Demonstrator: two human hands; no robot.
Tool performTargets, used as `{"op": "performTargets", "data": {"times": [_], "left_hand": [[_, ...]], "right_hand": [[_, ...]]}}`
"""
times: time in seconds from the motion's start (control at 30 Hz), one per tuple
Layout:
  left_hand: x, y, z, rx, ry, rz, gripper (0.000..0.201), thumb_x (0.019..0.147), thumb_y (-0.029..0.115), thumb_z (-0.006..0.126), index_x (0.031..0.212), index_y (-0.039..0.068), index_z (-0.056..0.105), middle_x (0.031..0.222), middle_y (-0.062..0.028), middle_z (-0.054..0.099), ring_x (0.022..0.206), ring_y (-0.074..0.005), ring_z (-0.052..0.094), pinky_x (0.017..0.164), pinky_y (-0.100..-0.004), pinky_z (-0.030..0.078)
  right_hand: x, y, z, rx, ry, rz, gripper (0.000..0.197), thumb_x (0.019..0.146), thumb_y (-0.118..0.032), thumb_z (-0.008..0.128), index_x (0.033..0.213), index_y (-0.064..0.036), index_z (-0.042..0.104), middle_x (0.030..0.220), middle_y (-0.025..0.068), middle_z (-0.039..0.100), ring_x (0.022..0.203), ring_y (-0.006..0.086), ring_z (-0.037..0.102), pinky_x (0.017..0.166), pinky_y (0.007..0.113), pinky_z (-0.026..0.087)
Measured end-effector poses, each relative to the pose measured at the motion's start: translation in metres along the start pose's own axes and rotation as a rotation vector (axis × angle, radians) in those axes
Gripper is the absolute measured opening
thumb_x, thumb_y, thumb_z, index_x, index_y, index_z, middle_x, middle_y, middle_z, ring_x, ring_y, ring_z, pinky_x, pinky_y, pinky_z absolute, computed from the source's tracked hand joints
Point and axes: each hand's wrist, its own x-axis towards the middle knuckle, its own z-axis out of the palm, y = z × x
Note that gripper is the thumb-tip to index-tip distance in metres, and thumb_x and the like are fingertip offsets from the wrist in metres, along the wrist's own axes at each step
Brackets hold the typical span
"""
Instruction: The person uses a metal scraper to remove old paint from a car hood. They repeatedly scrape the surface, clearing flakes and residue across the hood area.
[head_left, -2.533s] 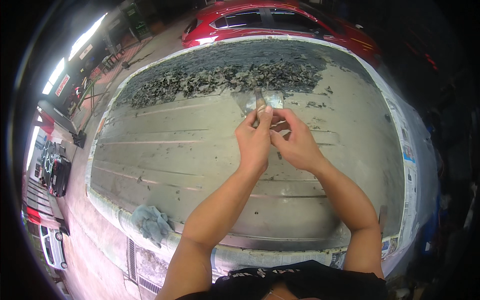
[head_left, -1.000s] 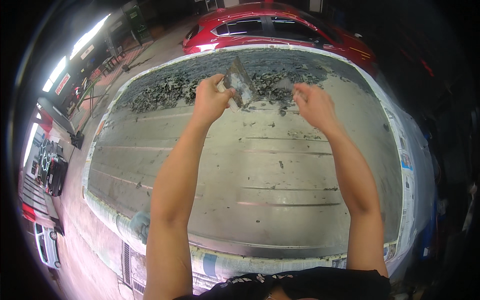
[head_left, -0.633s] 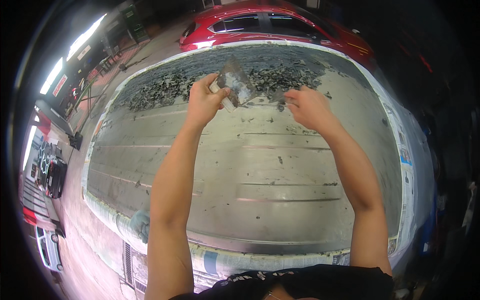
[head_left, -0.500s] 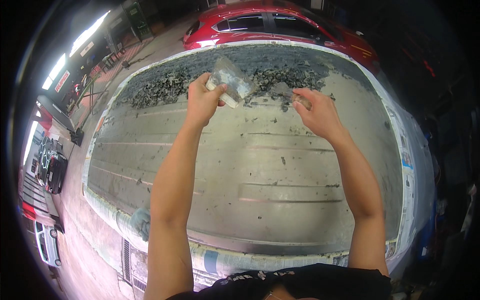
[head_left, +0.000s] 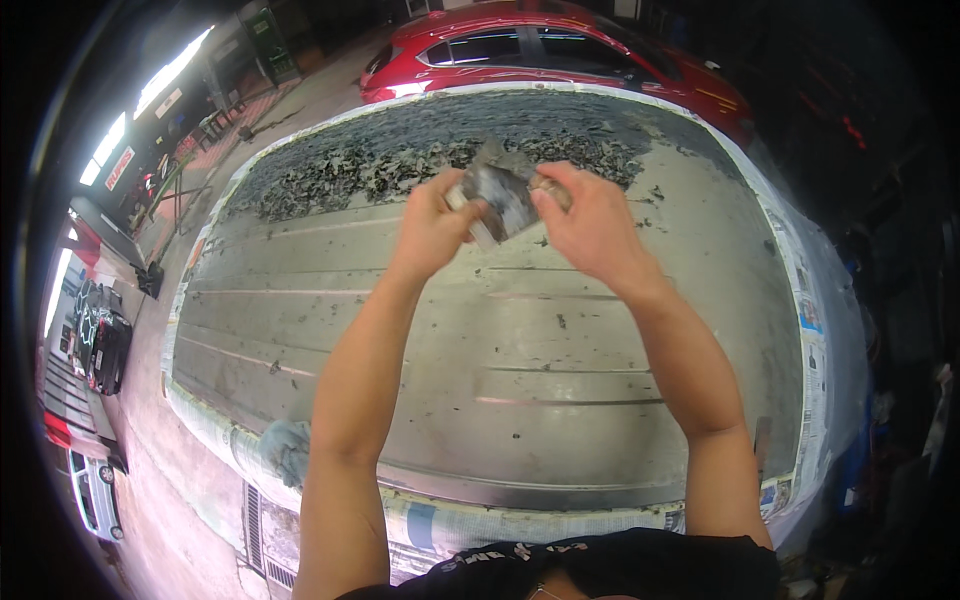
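Note:
My left hand (head_left: 432,228) is closed on the pale edge of a flat, smeared, squarish plate like a spreader (head_left: 508,208). In my right hand (head_left: 595,225) is a scraper (head_left: 551,192), gripped by its short handle; its greyish blade is blurred and lies against or just over the plate's far edge, I cannot tell which. Both hands are above a large greenish-grey vehicle roof (head_left: 420,330). Beyond them runs a band of curled, loosened dark paint flakes (head_left: 340,175), with wrinkled dark paint (head_left: 420,120) on the roof's far side.
Newspaper masking (head_left: 815,350) borders the roof, with clear plastic sheeting outside it at the right. A grey-blue cloth (head_left: 286,452) rests at the near left edge. A red car (head_left: 500,50) stands behind the roof. Small flakes and raised ribs dot the bare panel.
My right hand has moved left with the scraper, up to the plate. My left hand has shifted slightly right and nearer, and the plate has turned. The two tools were apart before.

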Motion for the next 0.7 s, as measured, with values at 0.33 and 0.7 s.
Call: {"op": "performTargets", "data": {"times": [0.33,0.7], "left_hand": [[-0.006,-0.012,-0.014,0.629,0.149,0.458,0.022,0.087,0.007,0.075,0.105,0.0,0.065,0.083,-0.0217,0.069,0.066,-0.0331,0.068,0.063,-0.0376,0.051],[0.009,-0.007,0.027,0.352,0.23,0.331,0.016,0.089,0.006,0.073,0.101,0.0,0.066,0.078,-0.0175,0.067,0.059,-0.0178,0.055,0.06,-0.0299,0.046]], "right_hand": [[0.023,0.045,-0.037,0.59,-0.004,0.333,0.034,0.1,-0.03,0.062,0.12,-0.0032,0.067,0.079,0.0006,0.065,0.067,0.0064,0.053,0.062,0.025,0.044],[-0.019,0.036,0.031,0.235,0.116,0.19,0.03,0.096,-0.024,0.063,0.117,-0.002,0.063,0.091,0.0219,0.072,0.083,0.0376,0.071,0.077,0.042,0.054]]}}
